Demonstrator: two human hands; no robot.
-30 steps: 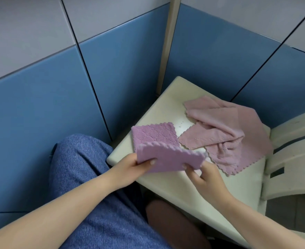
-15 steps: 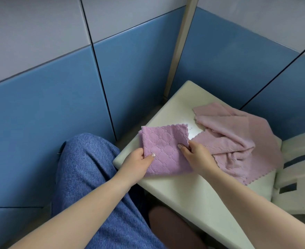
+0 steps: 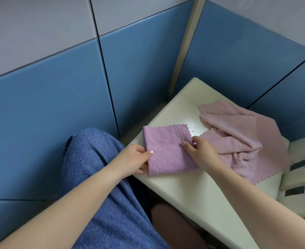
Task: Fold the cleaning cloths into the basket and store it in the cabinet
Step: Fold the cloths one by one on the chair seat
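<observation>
purple cloth lies folded flat on the near-left of the cream table. left hand pinches its left edge, right hand pinches the right edge, likely squaring the fold. pink cloths sit crumpled just right of it (not yet folded). no basket in view.

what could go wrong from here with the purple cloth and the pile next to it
1. The folded purple cloth lies near the front-left edge of the cream stool top; it might slide off when released.
2. The left hand pinches only its left edge and the right hand its right side, so the fold may spring open.
3. The crumpled pink cloths lie right beside it and could snag it when picked up.
</observation>
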